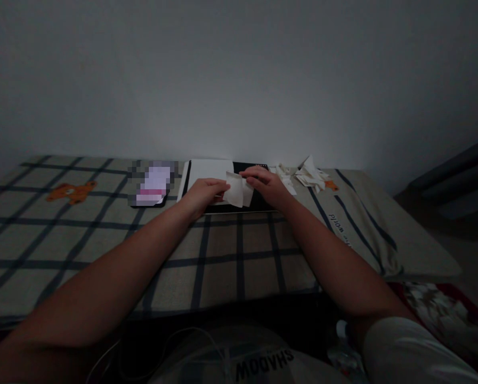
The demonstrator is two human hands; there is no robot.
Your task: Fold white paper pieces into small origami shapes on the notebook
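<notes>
Between my hands is a small folded piece of white paper (234,192), raised above a flat black-and-white board or folder. My left hand (205,195) pinches the paper's left side between thumb and fingers. On the other side, the thumb and bent fingers of my right hand (266,183) close on its upper right edge. A white sheet (210,169) covers the left part of the flat black surface (250,169) beneath. Crumpled white paper pieces (313,174) lie just right of my right hand.
A phone (154,184) with a lit, blurred screen lies to the left on the checked tablecloth (223,234). A plain wall (239,80) rises behind the table. Below right are a clear bottle (345,352) and a red container (468,306) of paper scraps. A thin white cable (188,329) crosses my lap.
</notes>
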